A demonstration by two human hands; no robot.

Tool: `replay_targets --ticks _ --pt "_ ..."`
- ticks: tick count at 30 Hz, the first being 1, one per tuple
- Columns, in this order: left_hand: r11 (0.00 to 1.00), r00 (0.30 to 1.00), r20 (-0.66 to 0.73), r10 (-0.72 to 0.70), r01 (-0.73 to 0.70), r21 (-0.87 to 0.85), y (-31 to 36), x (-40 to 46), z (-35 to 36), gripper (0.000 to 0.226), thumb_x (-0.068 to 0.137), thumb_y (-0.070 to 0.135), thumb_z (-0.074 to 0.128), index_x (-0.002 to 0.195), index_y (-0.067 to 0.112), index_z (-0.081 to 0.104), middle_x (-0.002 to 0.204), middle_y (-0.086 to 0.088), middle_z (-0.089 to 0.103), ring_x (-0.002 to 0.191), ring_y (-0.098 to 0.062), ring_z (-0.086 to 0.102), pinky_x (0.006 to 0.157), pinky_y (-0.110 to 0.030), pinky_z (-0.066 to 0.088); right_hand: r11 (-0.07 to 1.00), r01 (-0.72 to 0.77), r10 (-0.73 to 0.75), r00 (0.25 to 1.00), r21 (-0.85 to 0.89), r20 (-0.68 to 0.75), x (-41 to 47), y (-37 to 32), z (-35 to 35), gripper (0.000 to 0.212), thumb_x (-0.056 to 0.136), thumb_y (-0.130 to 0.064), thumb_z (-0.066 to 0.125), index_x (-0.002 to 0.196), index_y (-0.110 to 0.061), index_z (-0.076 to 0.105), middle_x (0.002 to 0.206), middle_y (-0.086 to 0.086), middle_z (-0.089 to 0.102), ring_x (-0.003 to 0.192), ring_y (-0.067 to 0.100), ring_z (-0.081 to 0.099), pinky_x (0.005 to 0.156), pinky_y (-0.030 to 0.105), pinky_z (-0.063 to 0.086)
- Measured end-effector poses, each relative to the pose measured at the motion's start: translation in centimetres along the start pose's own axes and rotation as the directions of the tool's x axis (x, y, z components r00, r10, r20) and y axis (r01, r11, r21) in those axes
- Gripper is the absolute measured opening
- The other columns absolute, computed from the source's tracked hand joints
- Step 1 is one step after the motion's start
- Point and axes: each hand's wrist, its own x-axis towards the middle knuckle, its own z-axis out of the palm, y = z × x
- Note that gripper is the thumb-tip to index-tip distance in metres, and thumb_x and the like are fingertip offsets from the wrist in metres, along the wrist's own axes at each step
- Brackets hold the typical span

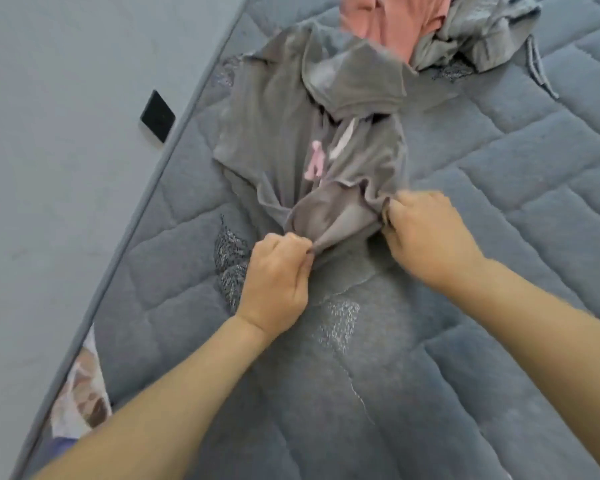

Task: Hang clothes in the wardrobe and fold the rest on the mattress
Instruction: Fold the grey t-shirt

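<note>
The grey shirt [291, 126] lies crumpled on the mattress [499, 237], its near hem raised. The left hand [274, 282] and right hand [430, 237] each pinch this hem with curled fingers. A pink garment [388, 22] and grey garment [482, 32] lie beyond.

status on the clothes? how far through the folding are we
Early. Nothing folded shows on the mattress, and the wardrobe is out of view. In hand: the left hand and right hand each pinch the near edge of the grey shirt, which lies rumpled. Left: that shirt, plus the pink garment and grey garment heaped beyond it.
</note>
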Motion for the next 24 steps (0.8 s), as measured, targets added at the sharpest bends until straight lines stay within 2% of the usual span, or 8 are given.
replay_targets --ticks 4,7,9,11,14,18,21,24 --pt "0.987 0.758 0.646 -0.086 0.155 -0.051 3.4 -11.5 -4.6 0.017 0.099 0.031 0.041 0.086 0.021 0.048 0.079 -0.002 0.053 0.078 -0.024 0.051 0.071 -0.043 0.043 0.995 0.095 -0.085 0.608 0.034 0.789 -8.6 -4.6 -1.7 0.023 0.099 -0.028 0.046 0.081 -0.017 0.055 0.108 0.01 0.067 0.101 0.03 0.061 0.085 0.033 0.041" --pt "0.965 0.284 0.946 -0.156 0.249 0.085 3.0 -14.3 -8.3 0.013 0.088 0.033 0.05 0.081 0.022 0.052 0.086 -0.004 0.064 0.086 -0.025 0.058 0.076 -0.038 0.046 0.987 0.007 -0.163 0.043 0.163 0.986 -12.9 -9.4 -3.5 0.023 0.095 -0.027 0.057 0.094 -0.007 0.067 0.088 0.011 0.065 0.076 0.028 0.058 0.064 0.029 0.045" --pt "0.907 0.211 0.919 -0.334 0.337 0.252 1.5 -14.5 -10.1 0.022 0.08 0.038 0.05 0.077 0.017 0.055 0.078 -0.002 0.067 0.082 -0.024 0.062 0.073 -0.036 0.048 0.965 -0.23 -0.184 -0.255 0.125 0.949 -13.4 -10.2 -5.0 0.029 0.096 -0.038 0.058 0.086 -0.011 0.064 0.081 0.003 0.064 0.07 0.019 0.061 0.073 0.03 0.047" --pt "0.768 0.418 0.699 -0.579 0.569 0.296 0.0 -14.0 -10.8 0.023 0.086 0.041 0.056 0.084 0.018 0.056 0.077 0.001 0.067 0.08 -0.022 0.063 0.071 -0.035 0.047 0.86 -0.491 -0.187 -0.055 0.137 0.981 -11.4 -9.2 -6.4 0.036 0.091 -0.051 0.06 0.08 -0.017 0.063 0.076 -0.003 0.067 0.07 0.016 0.065 0.077 0.03 0.05" --pt "0.425 0.387 0.476 -0.79 0.905 -0.031 -0.8 -11.8 -9.7 0.051 0.086 0.055 0.064 0.123 0.021 0.05 0.113 0.001 0.061 0.103 -0.021 0.06 0.085 -0.037 0.048 0.794 -0.521 0.166 0.681 0.313 0.713 -7.1 -7.5 -5.8 0.056 0.078 -0.07 0.062 0.105 -0.021 0.064 0.106 0.001 0.068 0.107 0.022 0.062 0.084 0.032 0.049" --pt "0.411 0.373 0.5 -0.782 0.911 -0.036 0.4 -9.6 -6.2 0.061 0.069 0.054 0.064 0.109 0.009 0.061 0.109 -0.008 0.064 0.107 -0.032 0.059 0.089 -0.037 0.049 0.959 -0.265 0.138 0.742 0.099 0.656 -5.9 -10.1 -1.8 0.083 0.077 -0.066 0.062 0.141 -0.02 0.036 0.154 0.009 0.027 0.147 0.029 0.017 0.118 0.052 0.009" --pt "0.305 0.419 0.44 -0.794 0.901 -0.308 1.3 -9.0 -6.4 0.028 0.072 0.038 0.058 0.078 0.01 0.06 0.077 -0.006 0.061 0.079 -0.023 0.058 0.068 -0.033 0.043 0.944 -0.256 0.128 0.864 0.206 0.487 -5.9 -10.2 -1.1 0.009 0.086 -0.026 0.051 0.085 -0.02 0.046 0.104 0.011 0.062 0.089 0.03 0.054 0.081 0.039 0.042" --pt "0.107 0.424 0.397 -0.814 0.781 -0.615 0.3 -9.1 -7.7 0.01 0.076 0.022 0.061 0.083 0.015 0.062 0.076 -0.005 0.064 0.073 -0.017 0.058 0.067 -0.031 0.046 0.967 -0.255 0.181 0.758 0.029 0.627 -5.7 -8.2 -2.7 0.019 0.091 -0.019 0.046 0.072 -0.02 0.046 0.103 0.014 0.065 0.073 0.028 0.05 0.067 0.033 0.04"
